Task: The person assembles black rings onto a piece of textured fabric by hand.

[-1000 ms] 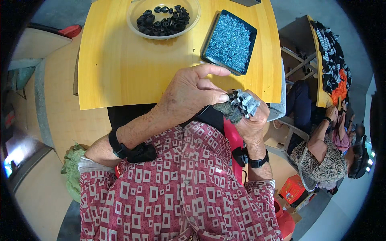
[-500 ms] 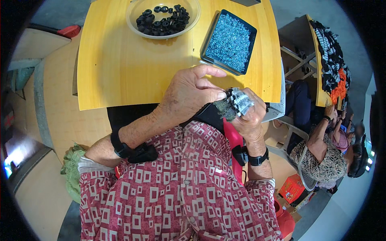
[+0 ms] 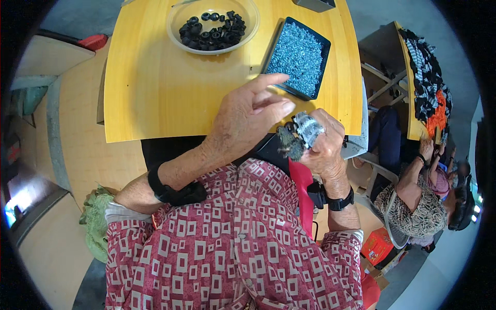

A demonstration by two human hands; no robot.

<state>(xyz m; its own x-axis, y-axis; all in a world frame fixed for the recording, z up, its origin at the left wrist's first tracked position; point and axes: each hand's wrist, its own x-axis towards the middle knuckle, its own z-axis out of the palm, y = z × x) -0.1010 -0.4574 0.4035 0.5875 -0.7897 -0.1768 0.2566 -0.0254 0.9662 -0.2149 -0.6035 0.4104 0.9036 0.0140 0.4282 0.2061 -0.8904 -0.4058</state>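
Observation:
My right hand point(image 3: 328, 142) is closed around a small bundle of grey, black and white striped fabric point(image 3: 309, 129), with a dark greenish tuft hanging at its left side; the kind of article cannot be made out. Just left of it is my left hand point(image 3: 250, 108). Its index finger stretches over the near-left edge of the black tray, its thumb points toward the bundle, and the other fingers curl; nothing shows between them. The black rectangular tray point(image 3: 265, 71) is filled with small, shiny, clear-blue ring-like pieces point(image 3: 299, 57).
A round translucent bowl point(image 3: 254, 32) with several black round parts point(image 3: 206, 36) stands at the far side of the yellow wooden table point(image 3: 150, 93). A dark box point(image 3: 316, 4) sits at the back. To the right, another person point(image 3: 411, 206) works at a table piled with striped and orange fabric point(image 3: 436, 111).
My left thumb has come away from the fabric bundle, and the left index finger has risen to the tray's edge. The right hand still holds the bundle.

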